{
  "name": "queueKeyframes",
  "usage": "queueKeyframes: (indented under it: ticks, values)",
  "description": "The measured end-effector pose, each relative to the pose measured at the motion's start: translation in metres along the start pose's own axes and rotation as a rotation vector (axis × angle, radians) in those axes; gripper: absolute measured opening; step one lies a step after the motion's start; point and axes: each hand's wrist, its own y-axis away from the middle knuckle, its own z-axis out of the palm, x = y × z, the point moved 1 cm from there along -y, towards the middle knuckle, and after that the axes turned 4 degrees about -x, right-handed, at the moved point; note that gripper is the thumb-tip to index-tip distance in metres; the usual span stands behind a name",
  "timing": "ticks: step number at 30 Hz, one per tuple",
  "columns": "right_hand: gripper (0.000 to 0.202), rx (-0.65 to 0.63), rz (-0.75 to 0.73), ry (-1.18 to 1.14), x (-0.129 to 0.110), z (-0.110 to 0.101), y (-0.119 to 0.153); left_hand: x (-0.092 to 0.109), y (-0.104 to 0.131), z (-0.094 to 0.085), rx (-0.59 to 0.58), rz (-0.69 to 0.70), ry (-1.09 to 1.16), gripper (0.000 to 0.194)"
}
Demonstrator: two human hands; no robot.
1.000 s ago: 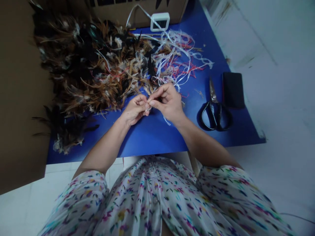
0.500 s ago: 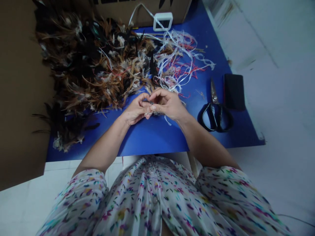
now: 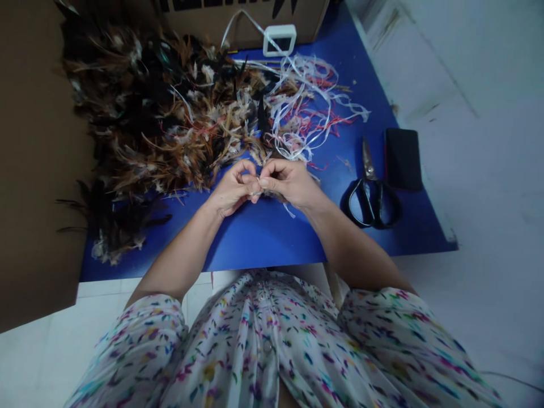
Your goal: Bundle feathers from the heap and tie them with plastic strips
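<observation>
My left hand (image 3: 236,190) and my right hand (image 3: 291,182) meet over the front of the blue table, thumbs and fingertips pinched together. Between and below the fingertips a small feather tuft (image 3: 274,195) shows in part; the fingers cover most of it. A short strip of white ribbon (image 3: 289,210) pokes out under my right hand. Just beyond the hands lies a tangle of white ribbons and red threads (image 3: 314,107). A large heap of brown and black feathers (image 3: 170,124) spreads to the left of it.
Black-handled scissors (image 3: 371,190) lie on the blue table (image 3: 263,243) at the right, beside a dark flat case (image 3: 403,158). A small white-framed device (image 3: 279,41) stands at the back against a cardboard box (image 3: 238,22). Cardboard (image 3: 34,170) walls off the left side.
The fingertips of both hands have drawn closer together, and the right index finger has come down toward the thumb. Things on the table have stayed in place.
</observation>
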Motion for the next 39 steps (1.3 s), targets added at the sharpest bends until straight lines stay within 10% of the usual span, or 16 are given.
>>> queueKeyframes:
  ticks: [13, 28, 39]
  values:
    - [0.053, 0.086, 0.11, 0.021, -0.003, 0.002, -0.001, -0.002, -0.004, 0.007, 0.15, 0.178, -0.049, 0.05]
    - [0.052, 0.082, 0.103, 0.042, 0.005, -0.005, -0.001, -0.004, -0.003, 0.007, 0.149, 0.051, -0.101, 0.052]
    - [0.032, 0.233, -0.126, 0.655, 0.012, -0.013, 0.001, -0.007, -0.005, 0.006, 0.17, 0.101, -0.15, 0.046]
